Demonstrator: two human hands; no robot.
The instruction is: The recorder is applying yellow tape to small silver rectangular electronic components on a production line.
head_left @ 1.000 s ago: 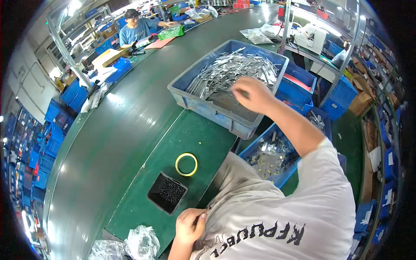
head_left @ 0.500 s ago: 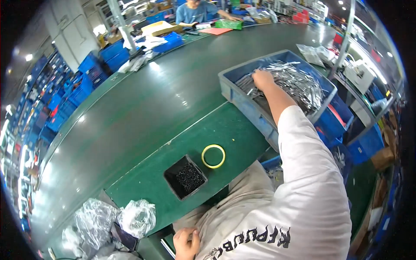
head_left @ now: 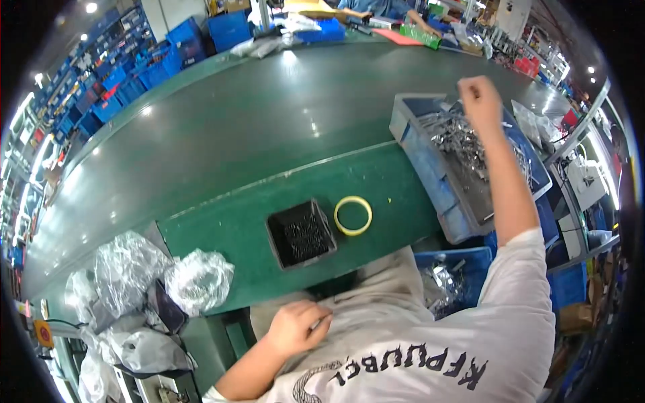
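Note:
My right hand [head_left: 481, 102] is raised over the far edge of a blue-grey plastic bin [head_left: 424, 176], its fingers curled closed. Whatever it may hold is hidden. Many thin silvery metal pieces [head_left: 451, 138] lie heaped inside that bin beneath my forearm. My left hand [head_left: 299, 326] rests loosely closed in front of my shirt, above my lap, with nothing seen in it. Ahead of it on the green work surface stands a black open box [head_left: 274, 243] with small dark parts [head_left: 306, 236] inside. A yellow ring, like a tape roll [head_left: 367, 216], lies just right of the box.
Crumpled clear plastic bags [head_left: 198, 282] lie at the left end of the green surface [head_left: 235, 232]. Beyond it runs a broad dark green belt-like surface [head_left: 228, 121]. A lower blue bin [head_left: 480, 258] sits right of my lap. Another person [head_left: 386, 8] is across the far side.
My right hand has lifted out of the metal pieces toward the bin's far edge. My left hand has come up a little from my lap. The view has shifted, so more of the lower bin shows.

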